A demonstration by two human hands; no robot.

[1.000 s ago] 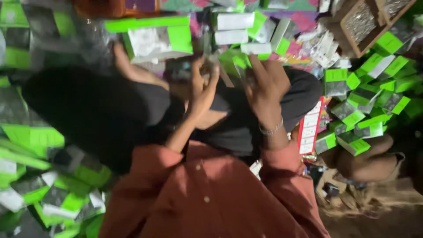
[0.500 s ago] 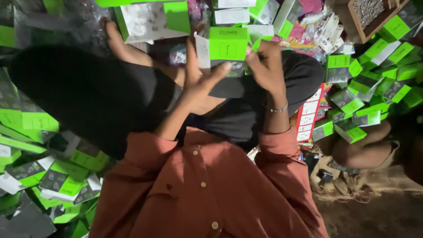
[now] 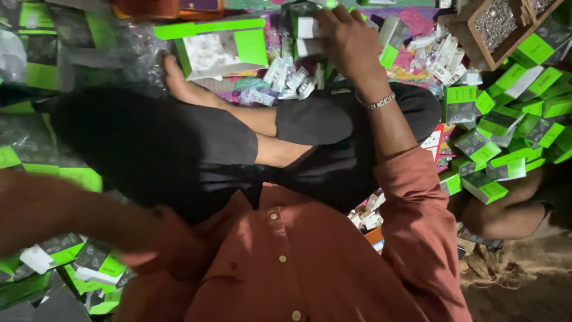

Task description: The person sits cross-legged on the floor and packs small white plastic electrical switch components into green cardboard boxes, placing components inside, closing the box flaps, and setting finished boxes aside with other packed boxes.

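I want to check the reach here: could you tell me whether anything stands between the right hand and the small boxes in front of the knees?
Nothing visible does. The right hand already rests on the stacked small boxes. The left hand is hidden; only a blurred left arm shows.

Floor: covered almost edge to edge with small green-and-grey boxes [image 3: 506, 128], heaped at right and lower left. Patterned pink-purple mat [image 3: 417, 24] under the clutter at top centre. Wooden tray [image 3: 476, 45] of shiny small parts, top right corner. Brown dirt ground [image 3: 518, 292] and frayed sacking [image 3: 494, 268], lower right. Light: dim, uneven; left side in shadow.
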